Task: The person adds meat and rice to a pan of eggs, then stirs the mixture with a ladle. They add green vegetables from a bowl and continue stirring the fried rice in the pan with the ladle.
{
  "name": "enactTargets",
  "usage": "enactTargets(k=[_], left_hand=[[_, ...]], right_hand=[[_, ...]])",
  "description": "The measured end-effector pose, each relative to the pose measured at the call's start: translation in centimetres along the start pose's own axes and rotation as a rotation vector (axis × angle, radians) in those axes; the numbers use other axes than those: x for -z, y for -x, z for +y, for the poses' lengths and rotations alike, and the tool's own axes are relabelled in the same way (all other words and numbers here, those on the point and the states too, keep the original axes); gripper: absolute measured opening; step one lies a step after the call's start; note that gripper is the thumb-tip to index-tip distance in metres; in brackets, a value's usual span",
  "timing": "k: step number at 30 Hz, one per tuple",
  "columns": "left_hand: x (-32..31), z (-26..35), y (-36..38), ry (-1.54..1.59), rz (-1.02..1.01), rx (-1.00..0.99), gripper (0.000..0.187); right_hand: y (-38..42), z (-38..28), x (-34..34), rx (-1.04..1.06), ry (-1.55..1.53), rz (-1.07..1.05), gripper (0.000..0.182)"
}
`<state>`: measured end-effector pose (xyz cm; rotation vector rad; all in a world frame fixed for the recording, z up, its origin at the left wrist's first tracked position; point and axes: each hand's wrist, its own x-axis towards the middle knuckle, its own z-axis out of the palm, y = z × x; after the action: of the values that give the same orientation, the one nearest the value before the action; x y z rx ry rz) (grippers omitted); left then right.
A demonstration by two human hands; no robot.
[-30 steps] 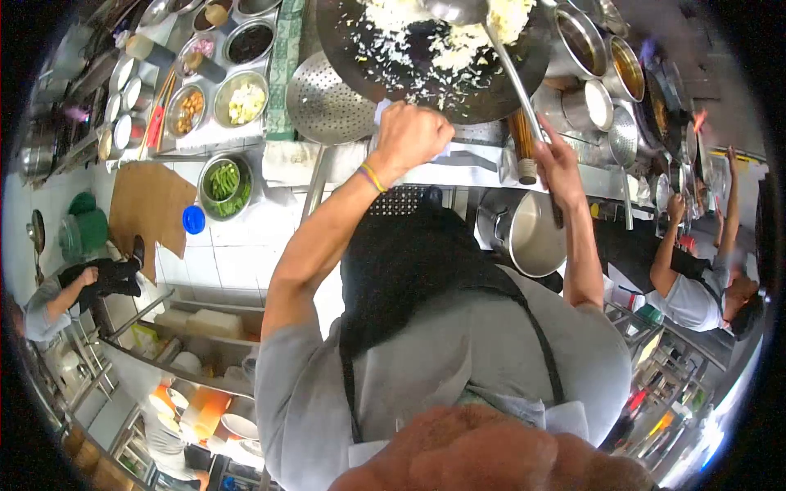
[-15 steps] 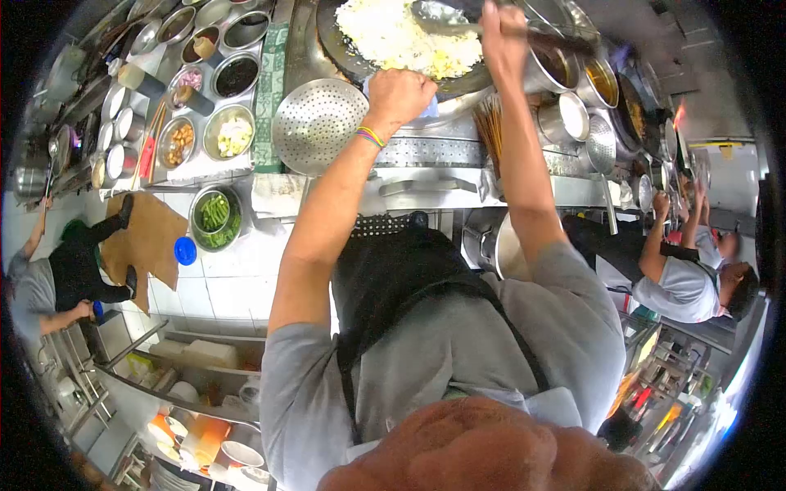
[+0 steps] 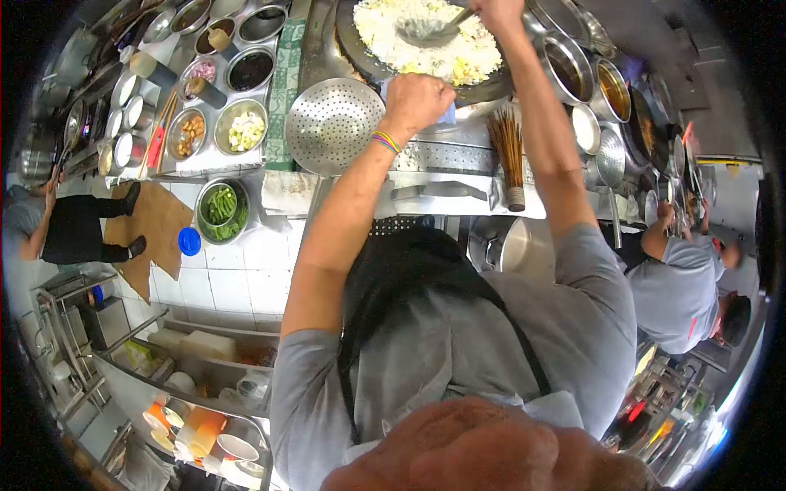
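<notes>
A dark wok (image 3: pixel 350 42) sits on the stove at the top of the view, holding white rice (image 3: pixel 473 59) with yellow bits like egg. My left hand (image 3: pixel 416 105) is closed at its near rim, gripping a pale blue cloth (image 3: pixel 446 113). In my right hand (image 3: pixel 498 11), partly cut off by the upper edge, is the handle of a metal ladle (image 3: pixel 432 31). Its bowl rests in the rice. Left of the wok lies a perforated strainer (image 3: pixel 332 123). A bamboo wok brush (image 3: pixel 509 155) lies below and right of it.
Left, a counter carries several bowls, including diced yellow-white pieces (image 3: pixel 244 131), and squeeze bottles (image 3: pixel 151 69). A bowl of green vegetables (image 3: pixel 221 206) stands below. Pots (image 3: pixel 566 74) and a skimmer (image 3: pixel 610 155) are at right. Co-workers stand at far left (image 3: pixel 70 225) and right (image 3: pixel 679 286).
My right hand has moved upward with the ladle, whose bowl has shifted inside the rice. My left hand stays at the wok rim. The view has shifted slightly; both co-workers have changed posture.
</notes>
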<state>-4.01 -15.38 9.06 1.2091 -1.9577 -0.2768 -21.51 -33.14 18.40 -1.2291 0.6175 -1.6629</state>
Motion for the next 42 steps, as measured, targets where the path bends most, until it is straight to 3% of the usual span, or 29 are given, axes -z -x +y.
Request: enactTargets(k=[1,2,5,8,12,13,14,16,17,18,20,21,22,24,27,30,32,33,35,37,39,40,42], left_hand=[[0.1,0.1,-0.1,-0.001,-0.002,0.016,0.029],[0.1,0.1,0.1,-0.003,-0.008,0.006,0.029],[0.0,-0.3,0.0,-0.025,-0.014,-0.007,0.032],[0.2,0.0,0.0,-0.008,-0.015,0.013,0.031],[0.5,-0.2,-0.2,0.008,-0.028,-0.003,0.030],[0.5,-0.1,0.1,0.013,-0.034,-0.006,0.030],[0.6,-0.3,0.1,0.017,-0.033,-0.010,0.030],[0.5,-0.3,-0.2,-0.026,-0.043,0.023,0.030],[0.4,0.0,-0.3,-0.042,-0.052,0.036,0.030],[0.4,0.3,-0.1,-0.049,-0.069,0.041,0.030],[0.8,0.8,-0.1,-0.070,-0.103,0.050,0.030],[-0.2,0.4,0.5,-0.076,-0.115,0.040,0.032],[0.8,1.8,1.6,-0.044,-0.140,0.038,0.032],[4.9,6.1,1.6,0.015,-0.162,0.017,0.031],[8.7,9.7,-0.3,-0.002,-0.115,-0.061,0.031],[6.0,7.9,-1.5,-0.064,-0.003,-0.049,0.031],[2.1,5.3,3.7,-0.013,-0.058,-0.007,0.031],[0.6,3.9,6.0,0.010,-0.086,0.003,0.031],[0.8,3.5,9.4,-0.025,-0.258,0.041,0.029],[1.1,4.3,11.0,0.038,-0.178,-0.021,0.029],[3.0,6.0,10.0,0.091,-0.089,-0.033,0.030],[3.8,6.4,8.0,0.090,-0.044,-0.026,0.031],[4.9,7.6,5.1,0.061,0.017,0.004,0.032]], right_hand=[[0.5,-4.4,-5.3,0.058,0.450,0.203,0.036],[0.3,-6.3,-6.7,-0.121,0.373,0.223,0.038],[1.9,-9.4,-7.4,0.181,0.061,0.089,0.042],[-3.0,3.4,-2.6,0.378,0.345,0.307,0.042],[-0.5,-0.5,-8.6,-0.076,0.386,-0.075,0.041],[1.0,-4.7,-10.6,-0.059,0.506,-0.080,0.044],[3.7,-8.8,-12.4,-0.049,0.596,-0.051,0.047],[6.0,-10.2,-11.6,-0.027,0.524,0.098,0.048],[7.9,-10.0,-10.4,0.064,0.669,0.092,0.050],[9.0,-8.5,-10.7,-0.071,0.949,0.330,0.052],[9.1,-2.8,-5.1,0.172,0.726,0.114,0.051],[8.7,-4.0,-5.0,0.122,0.825,0.093,0.047],[8.5,-6.6,-7.4,0.004,0.524,0.142,0.044],[9.2,-13.0,-10.5,-0.117,0.392,0.101,0.044],[10.7,-16.4,-11.5,-0.106,0.300,0.164,0.045],[11.1,-11.6,-9.2,-0.035,0.155,0.175,0.045],[11.6,-8.0,-6.9,0.087,0.205,0.279,0.044],[12.4,-6.7,-5.1,0.155,0.170,0.234,0.043],[12.4,-7.8,-3.5,0.259,0.131,0.116,0.043],[13.8,-11.5,-5.3,0.305,0.195,0.024,0.043],[13.2,-10.8,-5.1,0.159,-0.224,0.074,0.042],[13.3,-13.1,-6.7,0.099,0.195,0.252,0.041],[13.5,-15.0,-8.7,-0.025,0.260,0.308,0.040]])
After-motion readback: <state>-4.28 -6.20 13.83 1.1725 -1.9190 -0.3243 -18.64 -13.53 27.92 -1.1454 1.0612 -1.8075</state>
